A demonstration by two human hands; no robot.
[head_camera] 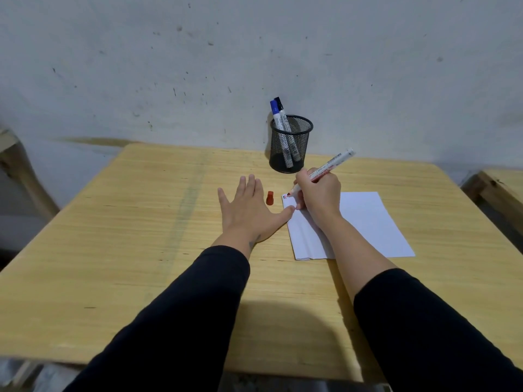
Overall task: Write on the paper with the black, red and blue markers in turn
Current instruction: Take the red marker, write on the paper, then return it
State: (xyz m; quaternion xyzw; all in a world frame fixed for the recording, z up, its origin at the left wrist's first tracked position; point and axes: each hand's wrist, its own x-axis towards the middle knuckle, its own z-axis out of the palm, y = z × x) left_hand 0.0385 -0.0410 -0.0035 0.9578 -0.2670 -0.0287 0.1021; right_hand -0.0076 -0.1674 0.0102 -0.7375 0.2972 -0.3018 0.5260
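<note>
Red is the tip of the red marker [322, 174] that I pinch in my right hand [319, 193], fingers pressed around its white barrel. The tip points down and left from my grip and touches the top left corner of the paper [365, 222], where a few small marks in black and red stand. The back end of the marker rises up and right from my hand. The paper lies flat under my right hand and wrist, and its near edge looks folded.

Just left of the tip, the red cap [270, 198] stands on the wooden table [141, 236], between my two hands. My left hand [249, 213] lies flat on the table with fingers spread, holding nothing; its thumb touches the left edge of the paper.

Beyond my right hand, near the wall, stands a black mesh holder [290, 145]. Inside it lean the blue marker [276, 114] and the black marker [280, 107], both with caps on.
</note>
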